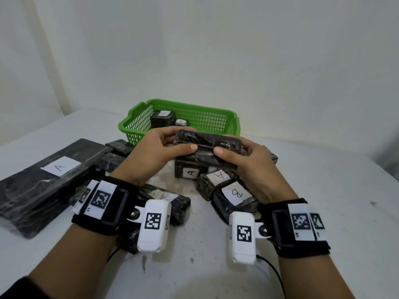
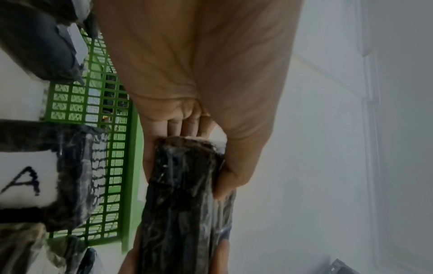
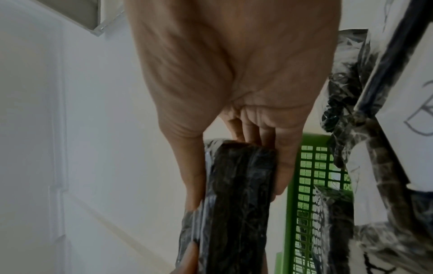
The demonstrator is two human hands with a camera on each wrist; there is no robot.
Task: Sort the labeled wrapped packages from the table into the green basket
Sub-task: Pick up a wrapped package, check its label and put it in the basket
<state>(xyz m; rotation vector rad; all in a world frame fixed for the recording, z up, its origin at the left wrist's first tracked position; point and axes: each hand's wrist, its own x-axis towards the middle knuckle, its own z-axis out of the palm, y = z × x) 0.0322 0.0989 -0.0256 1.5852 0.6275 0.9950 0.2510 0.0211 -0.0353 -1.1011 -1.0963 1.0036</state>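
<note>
Held package (image 1: pixel 207 147): black core under glossy, crinkled clear plastic film. Green basket (image 1: pixel 138 124): moulded plastic lattice, smooth. Labels (image 1: pixel 60 167): matt white paper. Table (image 1: pixel 323 190): matt white, scuffed. Wrist straps (image 1: pixel 112 203): black cloth

White, scuffed table (image 1: pixel 302 212) bearing a green basket (image 1: pixel 138 126) at the back, a large flat black package marked A (image 1: pixel 49 180) on the left, and smaller dark wrapped packages clustered in the middle, among them two marked A (image 1: pixel 191 172) (image 1: pixel 216 180) and one marked B (image 1: pixel 235 196).
</note>
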